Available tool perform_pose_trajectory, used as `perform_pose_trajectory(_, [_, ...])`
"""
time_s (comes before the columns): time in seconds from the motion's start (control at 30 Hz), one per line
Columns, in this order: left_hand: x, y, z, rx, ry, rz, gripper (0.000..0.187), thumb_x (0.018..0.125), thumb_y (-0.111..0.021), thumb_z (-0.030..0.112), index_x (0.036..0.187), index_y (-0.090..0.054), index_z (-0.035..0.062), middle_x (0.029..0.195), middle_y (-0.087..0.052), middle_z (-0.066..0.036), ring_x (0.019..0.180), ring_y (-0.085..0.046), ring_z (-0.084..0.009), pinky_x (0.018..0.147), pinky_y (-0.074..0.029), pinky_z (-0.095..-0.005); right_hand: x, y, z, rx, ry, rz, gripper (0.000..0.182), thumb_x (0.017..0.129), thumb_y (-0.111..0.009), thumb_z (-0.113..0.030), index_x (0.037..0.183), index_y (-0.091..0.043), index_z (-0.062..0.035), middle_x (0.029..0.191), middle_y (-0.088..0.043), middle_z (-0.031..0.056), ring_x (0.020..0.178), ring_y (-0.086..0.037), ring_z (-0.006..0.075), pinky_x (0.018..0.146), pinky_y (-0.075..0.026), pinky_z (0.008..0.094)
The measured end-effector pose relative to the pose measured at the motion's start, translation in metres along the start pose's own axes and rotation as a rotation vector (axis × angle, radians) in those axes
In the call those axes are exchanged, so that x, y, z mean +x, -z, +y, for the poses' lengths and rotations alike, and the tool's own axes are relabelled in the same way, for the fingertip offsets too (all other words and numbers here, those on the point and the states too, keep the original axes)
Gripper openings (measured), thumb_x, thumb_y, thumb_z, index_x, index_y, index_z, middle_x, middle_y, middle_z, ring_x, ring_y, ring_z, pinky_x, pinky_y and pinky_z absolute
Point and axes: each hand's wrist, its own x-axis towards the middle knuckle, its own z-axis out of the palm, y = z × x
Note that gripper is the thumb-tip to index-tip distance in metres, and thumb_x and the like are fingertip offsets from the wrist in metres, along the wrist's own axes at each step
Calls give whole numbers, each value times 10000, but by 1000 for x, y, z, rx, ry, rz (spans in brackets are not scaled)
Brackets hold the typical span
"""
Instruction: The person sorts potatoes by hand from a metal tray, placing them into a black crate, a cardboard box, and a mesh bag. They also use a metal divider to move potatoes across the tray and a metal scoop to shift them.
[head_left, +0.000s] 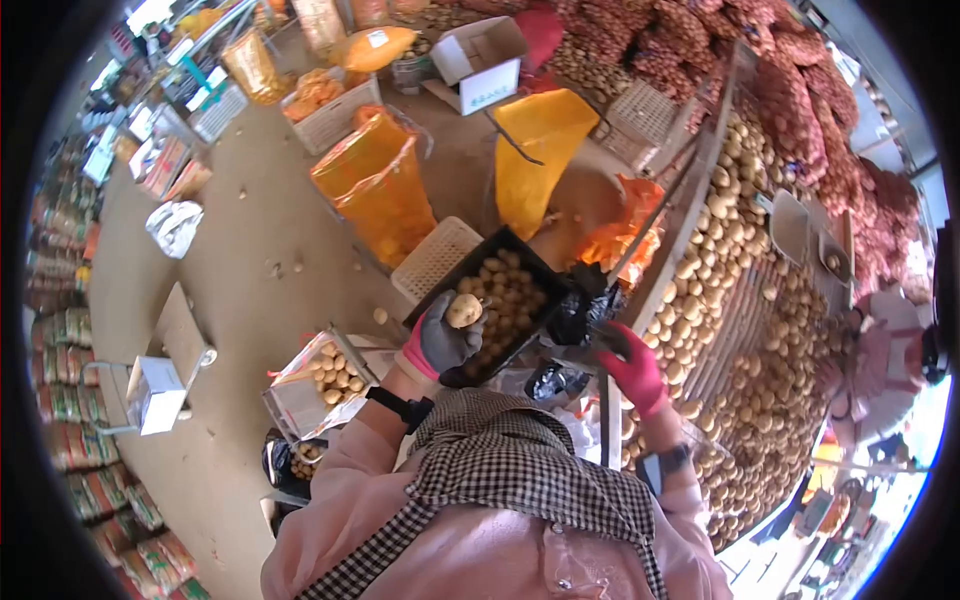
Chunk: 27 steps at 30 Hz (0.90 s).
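Observation:
My left hand (449,338), in a grey and pink glove, holds a pale potato (464,311) over a black crate (547,277) with many potatoes in it. My right hand (630,365), gloved the same way, is at the left edge of the sorting table, near black plastic bags (585,306). Its fingers are bent, and whether they hold anything is unclear. Potatoes (700,290) lie spread over the slatted table on the right.
A beige crate (436,258) touches the black crate's far side. Orange mesh bags (375,190) and a yellow bag (540,150) stand beyond. A box of potatoes (335,375) is at left. Another person (885,370) stands across the table. Red sacks (800,110) are piled at back right.

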Motion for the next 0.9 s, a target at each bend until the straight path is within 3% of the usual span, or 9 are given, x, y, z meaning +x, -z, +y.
perform_pose_trajectory(0.13, [36,-36,-64,85,29,233,464,953,-581,342,1277,-550,11,1046,-643,-126,931,-649,-268,790,-522,-353,33,-41,-6,-193,334,-26,769,784,-788,-359,1379,-457,-2,1330,-543,218,1237,-536,353,1014,-451,403])
perform_pose_trajectory(0.2, [46,-39,-100,1933,-560,-41,404,892,-618,102,1278,-530,22,1103,-636,-135,1005,-641,-266,847,-515,-334,39,-65,-6,-361,297,-95,737,800,-748,-451,1325,-490,-3,1286,-551,237,1182,-551,386,978,-461,417])
perform_pose_trajectory(0.33, [56,-7,-117,1850,-380,-107,469,813,-608,-49,1265,-503,22,1160,-609,-132,1064,-619,-234,893,-497,-306,20,-57,10,-277,207,-47,491,873,-647,-386,1190,-566,-20,1069,-647,204,987,-631,397,875,-506,424])
perform_pose_trajectory(0.43, [63,3,-120,1659,-422,-67,459,819,-619,-16,1260,-497,16,1149,-613,-106,1052,-620,-217,907,-494,-300,30,-61,41,-152,103,140,344,935,-568,-294,1096,-620,6,925,-671,228,887,-646,419,789,-519,431])
perform_pose_trajectory(0.5, [63,12,-102,1574,-261,27,398,919,-576,158,1288,-502,27,1135,-628,-96,1042,-622,-186,916,-497,-292,44,-58,70,-178,-46,311,308,968,-534,-252,1053,-646,22,864,-655,273,864,-642,438,731,-509,444])
perform_pose_trajectory(0.57, [64,-6,-89,1111,-108,166,464,994,-524,345,1324,-493,19,1102,-656,-87,1007,-636,-159,918,-503,-286,42,-47,73,-212,-64,385,271,950,-564,-215,1093,-651,-1,873,-674,246,860,-661,409,726,-520,424])
perform_pose_trajectory(0.6, [67,-6,-89,1001,-225,225,490,987,-522,378,1325,-503,23,1080,-678,-72,1013,-645,-183,931,-500,-299,40,-43,77,-193,-58,407,259,943,-572,-190,1108,-654,-8,872,-690,225,849,-682,379,729,-529,404])
perform_pose_trajectory(0.67, [62,-22,-73,1149,-275,163,493,992,-496,410,1328,-518,50,1185,-648,-83,1112,-613,-205,970,-483,-347,34,-38,69,-67,-54,359,253,933,-579,-159,1128,-653,-16,875,-706,198,849,-700,332,735,-535,377])
perform_pose_trajectory(0.9, [65,-20,-38,451,-58,126,437,1006,-501,336,1358,-507,77,1321,-579,-123,1203,-566,-293,1080,-420,-458,13,-38,40,86,-115,234,343,867,-635,-46,1209,-630,-43,994,-731,119,914,-713,221,809,-541,300])
